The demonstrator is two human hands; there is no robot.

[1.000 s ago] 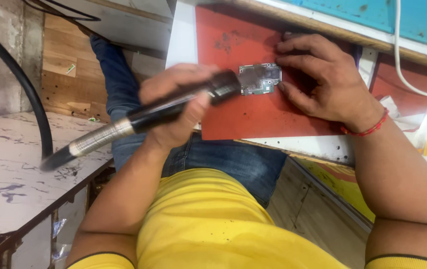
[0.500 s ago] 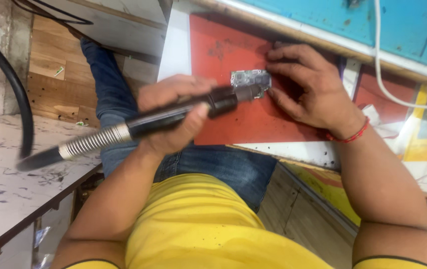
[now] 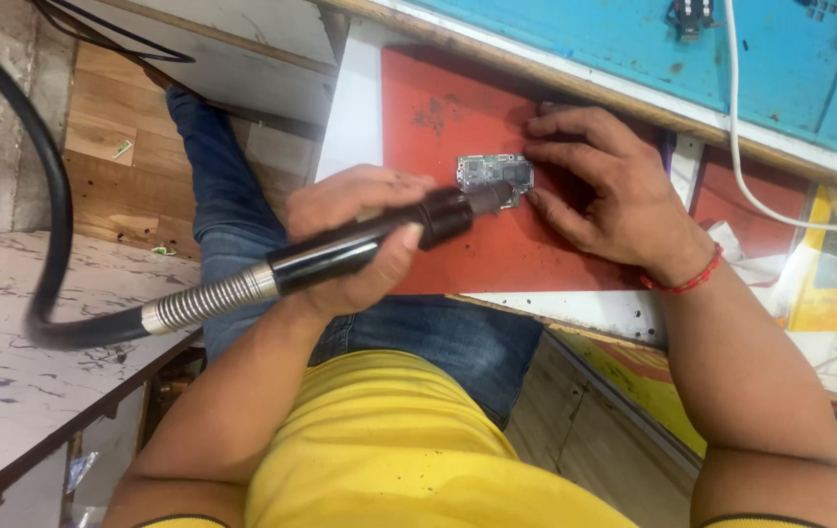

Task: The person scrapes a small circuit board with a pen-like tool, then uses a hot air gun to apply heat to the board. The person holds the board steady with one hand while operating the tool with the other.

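Head view: at frame centre, the left hand (image 3: 360, 235) grips a black hot-air wand (image 3: 360, 252), nozzle over a small circuit board (image 3: 493, 176) on the red mat (image 3: 457, 117); right hand (image 3: 604, 191) fingertips pin the board's edge, best kept clear of heat.

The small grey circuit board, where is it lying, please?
The small grey circuit board lies on the red mat, between the black nozzle tool and right hand.

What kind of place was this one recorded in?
Probably a small electronics repair bench. The left hand aims a hose-fed heat tool at a circuit board, which the right hand steadies on a red mat.
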